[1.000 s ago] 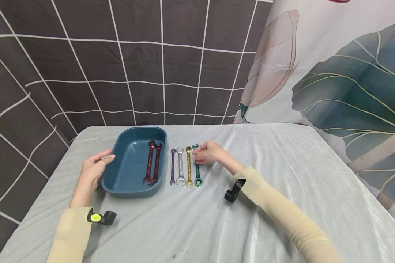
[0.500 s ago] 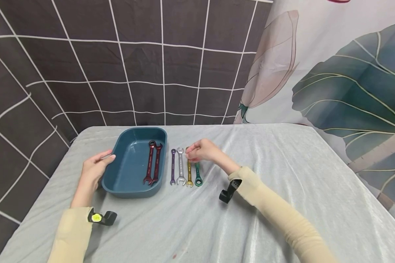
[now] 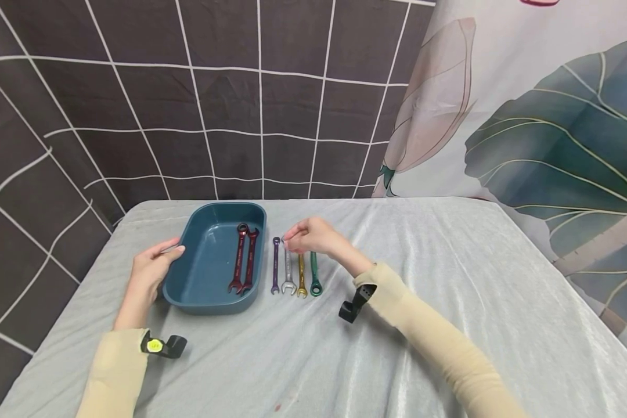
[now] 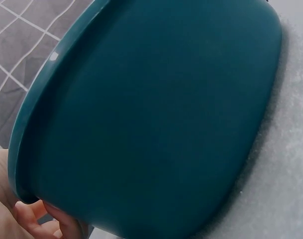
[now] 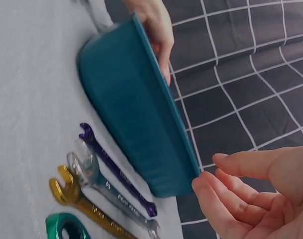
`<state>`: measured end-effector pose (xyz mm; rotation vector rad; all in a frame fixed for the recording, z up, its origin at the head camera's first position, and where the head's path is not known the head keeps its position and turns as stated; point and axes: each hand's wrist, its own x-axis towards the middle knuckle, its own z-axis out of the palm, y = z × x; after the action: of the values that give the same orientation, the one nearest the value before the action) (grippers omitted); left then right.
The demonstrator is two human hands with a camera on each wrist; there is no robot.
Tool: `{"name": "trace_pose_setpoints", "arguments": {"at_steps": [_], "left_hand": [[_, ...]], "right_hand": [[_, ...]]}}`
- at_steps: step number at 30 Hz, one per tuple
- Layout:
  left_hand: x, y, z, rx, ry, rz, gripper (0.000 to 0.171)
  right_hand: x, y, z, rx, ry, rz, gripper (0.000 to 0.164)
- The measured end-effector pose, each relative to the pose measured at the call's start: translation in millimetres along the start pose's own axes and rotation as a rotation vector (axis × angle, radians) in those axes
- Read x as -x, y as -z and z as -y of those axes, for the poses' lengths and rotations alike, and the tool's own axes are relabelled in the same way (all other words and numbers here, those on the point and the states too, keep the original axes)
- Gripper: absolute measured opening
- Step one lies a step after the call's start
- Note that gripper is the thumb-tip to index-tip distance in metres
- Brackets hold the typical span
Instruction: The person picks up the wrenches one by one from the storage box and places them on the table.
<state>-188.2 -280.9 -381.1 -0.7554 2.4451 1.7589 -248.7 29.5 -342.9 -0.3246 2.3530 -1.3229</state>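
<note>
On the left, my left hand (image 3: 148, 267) grips the rim of a blue plastic tub (image 3: 201, 267), thumb over the edge and fingers below it. Two dark red wrenches, one (image 3: 237, 261) beside the other (image 3: 250, 264), lie in the tub's right side. To its right lies a row of wrenches: purple (image 3: 275, 270), silver (image 3: 288, 270), gold (image 3: 301, 276) and green (image 3: 314, 273). My right hand (image 3: 313, 237) hovers over this row, hiding the upper ends of silver, gold and green. In the right wrist view, thumb and fingertips are apart with nothing between them.
A pale grey velvety cloth (image 3: 423, 255) covers the table. Behind stands a dark curtain (image 3: 287, 104) with white grid lines, and a leaf-patterned curtain (image 3: 554, 133) hangs at the right. Each wrist carries a black camera mount, the right one (image 3: 356, 303) low over the cloth.
My right hand has moved left along the row, from the green wrench past the gold one to the silver. The wrenches stay where they were, and my left hand keeps its hold on the tub.
</note>
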Motion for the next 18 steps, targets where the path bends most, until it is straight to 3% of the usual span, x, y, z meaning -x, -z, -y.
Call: {"name": "trace_pose_setpoints", "arguments": {"at_steps": [6, 18], "left_hand": [[-1.9, -0.7, 0.2, -0.002, -0.007, -0.010, 0.055], [-0.5, -0.5, 0.3, -0.001, -0.007, -0.014, 0.055]], "right_hand": [[-0.1, -3.4, 6.7, 0.040, 0.041, -0.001, 0.023], [-1.9, -14.3, 21.2, 0.009, 0.063, 0.023, 0.023]]}}
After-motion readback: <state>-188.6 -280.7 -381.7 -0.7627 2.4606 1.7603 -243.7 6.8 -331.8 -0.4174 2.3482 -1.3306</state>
